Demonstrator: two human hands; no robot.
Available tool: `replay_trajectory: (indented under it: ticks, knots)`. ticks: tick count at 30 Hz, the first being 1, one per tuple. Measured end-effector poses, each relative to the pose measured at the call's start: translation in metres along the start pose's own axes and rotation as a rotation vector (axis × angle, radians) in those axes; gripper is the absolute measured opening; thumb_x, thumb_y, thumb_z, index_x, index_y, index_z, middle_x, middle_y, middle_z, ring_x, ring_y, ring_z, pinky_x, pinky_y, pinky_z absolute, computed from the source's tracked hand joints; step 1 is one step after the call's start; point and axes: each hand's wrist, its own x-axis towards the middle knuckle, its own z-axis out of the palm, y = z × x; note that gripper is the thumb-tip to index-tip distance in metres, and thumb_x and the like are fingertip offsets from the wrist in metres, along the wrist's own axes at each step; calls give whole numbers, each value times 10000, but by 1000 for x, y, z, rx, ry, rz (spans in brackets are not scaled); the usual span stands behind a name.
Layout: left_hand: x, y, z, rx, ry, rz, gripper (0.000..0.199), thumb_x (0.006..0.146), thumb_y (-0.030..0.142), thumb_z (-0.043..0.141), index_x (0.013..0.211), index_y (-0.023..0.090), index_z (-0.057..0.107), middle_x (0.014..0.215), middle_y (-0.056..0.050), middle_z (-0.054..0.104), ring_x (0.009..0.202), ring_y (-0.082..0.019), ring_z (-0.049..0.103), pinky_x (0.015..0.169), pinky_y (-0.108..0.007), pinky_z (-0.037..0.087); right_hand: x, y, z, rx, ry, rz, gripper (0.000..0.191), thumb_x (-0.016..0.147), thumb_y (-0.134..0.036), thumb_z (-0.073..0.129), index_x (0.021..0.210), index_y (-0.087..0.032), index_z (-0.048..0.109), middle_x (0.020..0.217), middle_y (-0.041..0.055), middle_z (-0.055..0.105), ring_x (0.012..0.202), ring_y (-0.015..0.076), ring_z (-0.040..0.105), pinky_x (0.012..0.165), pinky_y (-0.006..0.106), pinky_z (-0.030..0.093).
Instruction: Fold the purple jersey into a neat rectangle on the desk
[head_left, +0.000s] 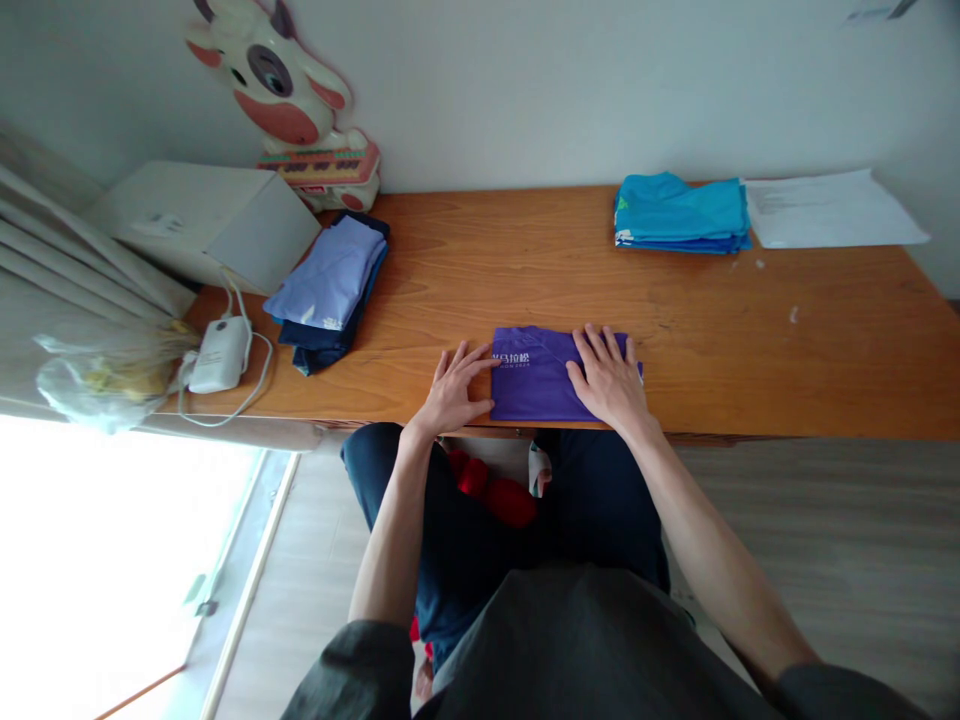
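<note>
A purple garment (540, 385) with white lettering lies folded in a flat rectangle at the front edge of the wooden table. My left hand (455, 388) is at its left edge, fingers apart, with the fingertips reaching the cloth. Spread flat over the right part of the cloth is my right hand (609, 378). Neither hand grips anything.
Folded dark and lavender clothes (334, 285) are stacked at the left, near a white box (217, 220), a white charger (220, 355) with cables and a plastic bag (112, 380). Blue folded clothes (681, 212) and white paper (832, 210) lie at the back right. A cow toy (300, 110) stands behind.
</note>
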Motion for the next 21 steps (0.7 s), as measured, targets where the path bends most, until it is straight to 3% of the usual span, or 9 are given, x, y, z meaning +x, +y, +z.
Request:
replay_trajectory:
  ticks: [13, 17, 21]
  knots:
    - [0, 0, -3, 2, -27, 4, 778, 913, 338, 823, 1667, 376, 634, 1906, 3, 418, 1846, -371, 152, 1495, -687, 44, 0, 0, 1, 0, -4, 4, 741, 1192, -465, 366, 1875, -177, 345, 1905, 156, 384, 1778, 441, 309, 1418, 774, 205]
    - [0, -3, -3, -37, -22, 0, 664, 1017, 421, 757, 1668, 398, 629, 1904, 17, 423, 1846, -353, 152, 1493, -694, 49, 1, 0, 2, 68, 35, 13, 785, 1178, -487, 401, 1890, -181, 275, 1930, 152, 329, 1783, 414, 302, 1436, 738, 200]
    - [0, -5, 3, -37, 34, -23, 555, 1107, 531, 664, 1646, 398, 643, 1885, 5, 463, 1837, -328, 212, 1499, -664, 81, 3, 14, 2, 313, 206, 78, 751, 1179, -503, 352, 1865, -202, 313, 1892, 178, 399, 1734, 362, 408, 1387, 646, 375]
